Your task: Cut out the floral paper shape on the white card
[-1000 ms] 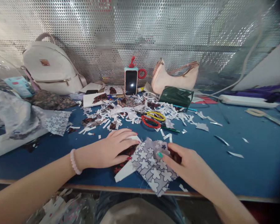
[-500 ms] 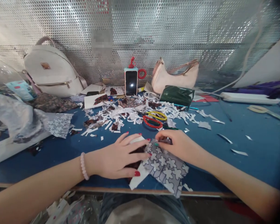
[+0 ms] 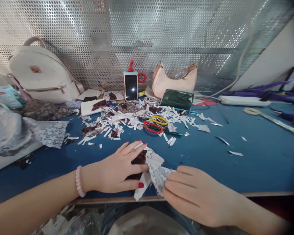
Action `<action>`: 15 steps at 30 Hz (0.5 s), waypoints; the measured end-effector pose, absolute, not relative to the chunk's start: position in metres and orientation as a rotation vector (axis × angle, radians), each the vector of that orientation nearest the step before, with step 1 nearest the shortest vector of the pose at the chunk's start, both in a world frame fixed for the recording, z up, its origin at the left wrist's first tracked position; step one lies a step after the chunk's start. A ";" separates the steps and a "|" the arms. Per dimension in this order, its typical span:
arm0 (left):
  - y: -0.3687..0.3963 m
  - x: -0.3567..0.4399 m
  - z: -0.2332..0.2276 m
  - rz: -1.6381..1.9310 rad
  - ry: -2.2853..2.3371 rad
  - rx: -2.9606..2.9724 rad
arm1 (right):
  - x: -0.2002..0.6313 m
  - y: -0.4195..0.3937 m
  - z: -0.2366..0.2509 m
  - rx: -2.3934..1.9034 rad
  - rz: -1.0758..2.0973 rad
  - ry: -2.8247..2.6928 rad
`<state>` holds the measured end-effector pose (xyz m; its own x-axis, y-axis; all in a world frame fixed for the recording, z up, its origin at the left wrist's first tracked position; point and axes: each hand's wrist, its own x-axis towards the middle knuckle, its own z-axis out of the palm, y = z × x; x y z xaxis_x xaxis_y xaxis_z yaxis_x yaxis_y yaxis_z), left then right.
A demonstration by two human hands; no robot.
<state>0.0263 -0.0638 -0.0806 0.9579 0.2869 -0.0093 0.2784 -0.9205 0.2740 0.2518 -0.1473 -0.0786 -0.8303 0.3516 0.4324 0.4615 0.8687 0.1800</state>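
Observation:
My left hand (image 3: 117, 169) lies flat, fingers spread, on a dark red floral fabric piece (image 3: 137, 160) backed with white paper near the table's front edge. My right hand (image 3: 193, 195) pinches the folded grey fabric with white flowers (image 3: 159, 174) at the front edge, pulled toward me. The grey fabric overlaps the dark piece on its right side and is partly hidden under my right fingers.
The blue table (image 3: 235, 163) carries white paper scraps (image 3: 122, 122), red and yellow-handled scissors (image 3: 155, 124), a standing phone (image 3: 130, 86), a white backpack (image 3: 41, 76), a pink handbag (image 3: 172, 81), a green pouch (image 3: 177, 99) and a power strip (image 3: 243, 101).
My right hand has come back from the fabric's far edge toward me, folding the grey flowered fabric over. My left hand stays pressed on the dark piece.

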 end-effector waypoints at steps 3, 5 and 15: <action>-0.064 0.028 -0.080 0.003 0.419 2.852 | 0.256 -0.141 -0.080 -0.721 -0.327 -2.543; -0.064 0.028 -0.081 -0.001 0.422 2.858 | 0.258 -0.131 -0.079 -0.873 -0.221 -2.420; -0.065 0.027 -0.081 -0.030 0.439 2.951 | 0.249 -0.074 -0.085 -1.513 0.517 -2.230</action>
